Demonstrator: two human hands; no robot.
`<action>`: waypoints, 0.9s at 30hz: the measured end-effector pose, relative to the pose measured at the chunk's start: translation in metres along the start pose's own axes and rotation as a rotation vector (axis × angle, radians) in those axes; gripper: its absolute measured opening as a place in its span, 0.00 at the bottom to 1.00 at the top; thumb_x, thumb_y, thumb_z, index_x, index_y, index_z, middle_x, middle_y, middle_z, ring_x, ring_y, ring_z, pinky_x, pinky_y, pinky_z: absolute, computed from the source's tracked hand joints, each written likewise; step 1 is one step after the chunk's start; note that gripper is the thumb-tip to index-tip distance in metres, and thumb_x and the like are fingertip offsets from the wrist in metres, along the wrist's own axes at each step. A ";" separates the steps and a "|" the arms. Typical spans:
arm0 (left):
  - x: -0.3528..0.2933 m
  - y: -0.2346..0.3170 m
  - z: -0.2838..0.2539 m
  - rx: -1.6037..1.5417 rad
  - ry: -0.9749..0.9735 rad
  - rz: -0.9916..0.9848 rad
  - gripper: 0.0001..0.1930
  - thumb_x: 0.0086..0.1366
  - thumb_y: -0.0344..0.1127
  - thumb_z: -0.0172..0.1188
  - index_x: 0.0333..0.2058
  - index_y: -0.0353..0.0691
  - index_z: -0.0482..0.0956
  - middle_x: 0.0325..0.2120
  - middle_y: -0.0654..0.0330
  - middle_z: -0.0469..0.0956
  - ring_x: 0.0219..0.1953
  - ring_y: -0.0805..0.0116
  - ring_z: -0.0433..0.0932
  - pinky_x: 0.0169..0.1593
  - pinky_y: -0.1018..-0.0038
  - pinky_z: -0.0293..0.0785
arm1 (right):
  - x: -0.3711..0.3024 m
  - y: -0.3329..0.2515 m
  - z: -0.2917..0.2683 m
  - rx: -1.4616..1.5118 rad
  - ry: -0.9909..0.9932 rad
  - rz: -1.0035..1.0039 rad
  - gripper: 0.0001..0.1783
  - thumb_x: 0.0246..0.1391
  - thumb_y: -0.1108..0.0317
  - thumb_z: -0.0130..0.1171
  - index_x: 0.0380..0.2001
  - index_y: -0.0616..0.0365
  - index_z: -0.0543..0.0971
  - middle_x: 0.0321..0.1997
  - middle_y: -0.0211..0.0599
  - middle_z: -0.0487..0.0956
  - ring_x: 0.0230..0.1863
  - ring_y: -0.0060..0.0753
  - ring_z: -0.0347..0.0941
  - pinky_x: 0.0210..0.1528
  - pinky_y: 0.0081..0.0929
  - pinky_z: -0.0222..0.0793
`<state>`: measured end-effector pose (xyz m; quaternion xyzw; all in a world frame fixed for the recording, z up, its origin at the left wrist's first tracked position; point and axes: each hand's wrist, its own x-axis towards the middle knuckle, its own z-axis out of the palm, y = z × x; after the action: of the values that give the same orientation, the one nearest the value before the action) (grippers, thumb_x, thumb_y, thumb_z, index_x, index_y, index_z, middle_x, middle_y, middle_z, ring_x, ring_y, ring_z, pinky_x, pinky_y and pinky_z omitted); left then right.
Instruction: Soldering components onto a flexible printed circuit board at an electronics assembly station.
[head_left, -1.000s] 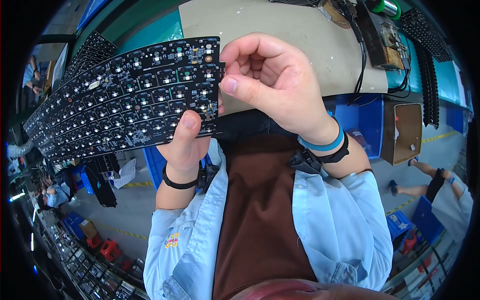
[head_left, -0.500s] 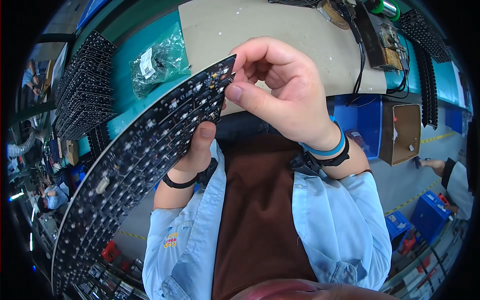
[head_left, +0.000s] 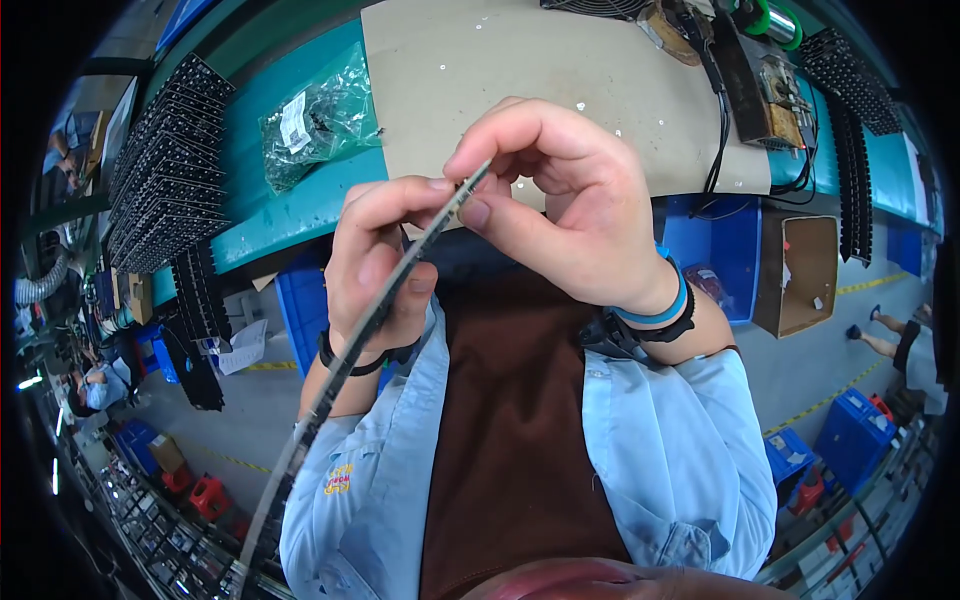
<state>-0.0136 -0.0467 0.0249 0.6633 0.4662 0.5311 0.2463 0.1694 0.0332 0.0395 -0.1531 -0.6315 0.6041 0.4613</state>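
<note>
A long black circuit board (head_left: 372, 325) is turned almost edge-on in front of my chest, its near end reaching down toward the lower left. My left hand (head_left: 372, 235) grips it near the far end, fingers on one side and thumb on the other. At the tip, my right hand (head_left: 575, 205) has its thumb and forefinger closed around the board's end. Any small part between those fingertips is too hidden to make out. Both hands are raised above the front edge of the workbench.
Black boards stand in a stack (head_left: 170, 170) on the left. Beside it lies a clear plastic bag (head_left: 320, 125) on the green mat (head_left: 255, 235). Brown paper (head_left: 430, 60) covers the bench middle. Cables (head_left: 722, 130), a blue bin (head_left: 690, 215) and a cardboard box (head_left: 808, 275) are at the right.
The board has turned from showing its component face to nearly edge-on. More of my left hand now shows behind it. My right hand has dropped slightly nearer, still at the board's end.
</note>
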 end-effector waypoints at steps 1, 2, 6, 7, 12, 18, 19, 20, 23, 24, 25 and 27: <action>-0.002 0.000 -0.001 -0.025 -0.011 0.010 0.31 0.64 0.57 0.60 0.52 0.33 0.74 0.44 0.54 0.75 0.43 0.66 0.74 0.45 0.72 0.70 | -0.001 0.000 0.000 0.007 -0.007 0.003 0.14 0.52 0.84 0.59 0.43 0.65 0.76 0.40 0.34 0.76 0.40 0.21 0.73 0.45 0.20 0.69; -0.004 0.000 -0.002 -0.050 -0.021 0.021 0.31 0.63 0.57 0.61 0.52 0.33 0.74 0.44 0.54 0.75 0.43 0.65 0.74 0.46 0.72 0.70 | -0.002 -0.001 0.000 0.014 -0.015 0.007 0.14 0.51 0.85 0.59 0.42 0.65 0.76 0.40 0.35 0.76 0.41 0.22 0.73 0.45 0.21 0.69; -0.009 -0.008 -0.016 -0.165 -0.112 0.028 0.32 0.59 0.55 0.62 0.52 0.33 0.75 0.44 0.54 0.75 0.43 0.64 0.74 0.47 0.71 0.70 | -0.006 -0.002 0.001 0.008 -0.054 0.004 0.15 0.50 0.85 0.60 0.43 0.65 0.76 0.42 0.38 0.76 0.42 0.25 0.72 0.46 0.22 0.68; -0.008 -0.008 -0.018 -0.209 -0.159 0.027 0.32 0.58 0.55 0.63 0.52 0.33 0.75 0.43 0.55 0.75 0.43 0.63 0.74 0.47 0.71 0.70 | -0.007 -0.002 0.001 0.004 -0.065 0.000 0.16 0.50 0.85 0.60 0.43 0.66 0.76 0.42 0.39 0.75 0.43 0.26 0.72 0.47 0.22 0.68; 0.000 -0.005 -0.021 -0.183 -0.240 0.133 0.31 0.57 0.52 0.65 0.52 0.33 0.75 0.42 0.54 0.75 0.42 0.63 0.75 0.47 0.72 0.70 | -0.013 -0.006 0.000 0.049 -0.089 0.021 0.15 0.50 0.84 0.61 0.43 0.66 0.75 0.43 0.41 0.75 0.43 0.27 0.72 0.47 0.23 0.68; 0.003 -0.002 -0.022 -0.312 -0.297 0.075 0.30 0.54 0.45 0.69 0.52 0.33 0.76 0.46 0.51 0.76 0.41 0.62 0.76 0.44 0.71 0.71 | -0.014 -0.005 0.000 0.050 -0.082 0.027 0.13 0.51 0.81 0.62 0.40 0.65 0.74 0.43 0.43 0.75 0.43 0.27 0.72 0.47 0.23 0.68; 0.004 -0.002 -0.024 -0.318 -0.323 0.070 0.30 0.53 0.43 0.70 0.52 0.33 0.76 0.47 0.51 0.76 0.40 0.62 0.76 0.42 0.71 0.72 | -0.014 -0.005 0.000 0.049 -0.085 0.025 0.12 0.52 0.81 0.63 0.40 0.65 0.74 0.43 0.43 0.75 0.43 0.27 0.72 0.47 0.23 0.68; 0.004 -0.002 -0.025 -0.322 -0.314 0.070 0.30 0.53 0.43 0.70 0.52 0.33 0.76 0.47 0.51 0.76 0.40 0.62 0.76 0.42 0.71 0.72 | -0.013 -0.004 0.000 0.045 -0.092 0.029 0.12 0.52 0.81 0.63 0.40 0.65 0.74 0.43 0.43 0.75 0.43 0.27 0.72 0.47 0.23 0.68; 0.004 -0.004 -0.026 -0.092 -0.302 0.285 0.29 0.53 0.40 0.71 0.51 0.31 0.76 0.50 0.48 0.76 0.37 0.60 0.78 0.39 0.70 0.73 | -0.013 -0.004 0.001 0.034 -0.088 0.017 0.12 0.52 0.80 0.64 0.39 0.63 0.74 0.43 0.43 0.75 0.42 0.26 0.73 0.45 0.22 0.70; 0.003 -0.005 -0.024 -0.097 -0.293 0.284 0.29 0.53 0.40 0.71 0.51 0.31 0.76 0.50 0.48 0.76 0.37 0.60 0.78 0.39 0.70 0.73 | -0.013 -0.003 0.001 0.029 -0.093 0.022 0.12 0.52 0.80 0.64 0.39 0.63 0.74 0.43 0.43 0.75 0.42 0.26 0.73 0.45 0.22 0.70; 0.003 -0.006 -0.022 -0.162 -0.275 0.268 0.28 0.53 0.40 0.71 0.50 0.31 0.77 0.50 0.47 0.75 0.36 0.60 0.78 0.38 0.69 0.74 | -0.014 -0.002 0.001 0.027 -0.090 0.018 0.12 0.52 0.79 0.64 0.39 0.63 0.74 0.43 0.43 0.75 0.41 0.26 0.73 0.45 0.22 0.70; 0.001 -0.007 -0.018 -0.291 -0.242 0.237 0.27 0.53 0.39 0.72 0.49 0.32 0.77 0.51 0.45 0.75 0.34 0.58 0.78 0.36 0.69 0.74 | -0.015 -0.001 0.002 0.028 -0.079 0.008 0.12 0.52 0.79 0.65 0.39 0.62 0.74 0.42 0.43 0.75 0.41 0.25 0.73 0.44 0.21 0.71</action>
<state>-0.0329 -0.0456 0.0257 0.7299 0.2703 0.5344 0.3296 0.1758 0.0202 0.0347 -0.1252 -0.6401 0.6201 0.4359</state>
